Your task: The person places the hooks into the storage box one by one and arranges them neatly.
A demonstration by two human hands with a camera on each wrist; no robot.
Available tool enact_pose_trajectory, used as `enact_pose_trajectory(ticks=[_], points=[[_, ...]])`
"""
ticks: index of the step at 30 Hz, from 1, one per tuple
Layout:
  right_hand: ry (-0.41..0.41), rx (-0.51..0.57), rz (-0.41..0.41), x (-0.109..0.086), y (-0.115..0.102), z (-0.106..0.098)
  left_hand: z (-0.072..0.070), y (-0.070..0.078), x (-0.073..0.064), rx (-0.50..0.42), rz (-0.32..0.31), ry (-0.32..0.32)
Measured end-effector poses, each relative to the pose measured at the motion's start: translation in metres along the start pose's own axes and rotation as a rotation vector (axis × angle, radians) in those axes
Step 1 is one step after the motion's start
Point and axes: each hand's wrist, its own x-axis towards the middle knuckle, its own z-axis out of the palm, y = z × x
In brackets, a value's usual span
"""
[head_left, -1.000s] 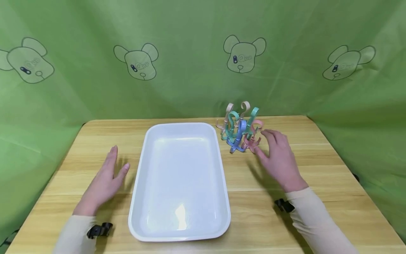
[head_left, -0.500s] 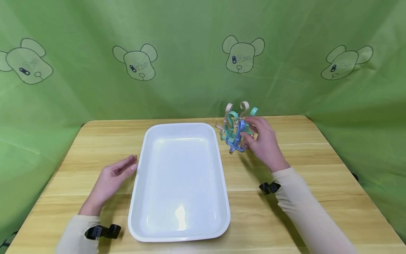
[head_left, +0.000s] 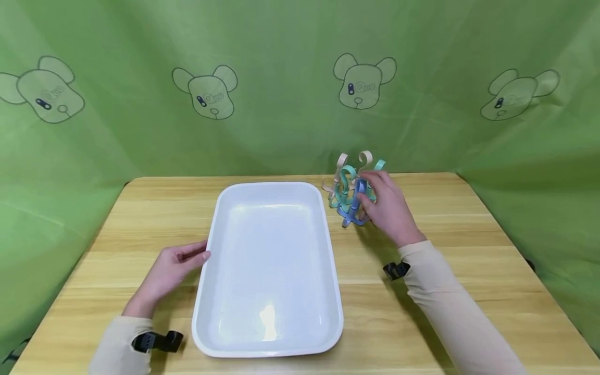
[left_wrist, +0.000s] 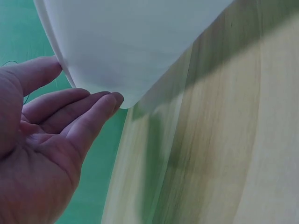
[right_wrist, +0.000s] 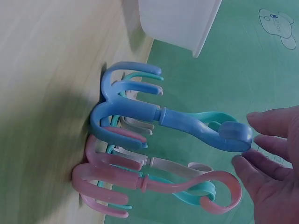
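Your loose left hand [head_left: 165, 272] likely steadies the tray [head_left: 269, 255]; right of it, your parted, empty right hand [head_left: 388, 211] brackets the blue hook [right_wrist: 180, 121].

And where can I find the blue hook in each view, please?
Head: the blue hook is right of centre, by the right hand.
Left wrist: not in it.
Right wrist: centre, just above the pink hook.
Shared landmark: the white tray, visible in all three views.
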Motion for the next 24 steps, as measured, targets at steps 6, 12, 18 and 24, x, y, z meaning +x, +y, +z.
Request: enact_pose_trajectory(ticks=[6,12,18,24], points=[[-0.036,0.008,0.025,0.003,0.002,-0.002,0.0,0.001,0.002,0.01,-0.005,-0.009],[-0.048,0.024,0.016,0.004,0.003,-0.002,0.0,0.001,0.001,0.011,-0.02,-0.016],[-0.027,0.012,-0.085,0.001,0.009,-0.003,0.0,0.001,0.0,-0.013,-0.033,-0.029],[-0.014,0.088,-0.141,-0.001,0.01,-0.003,-0.001,-0.003,0.001,-0.01,-0.052,-0.035]])
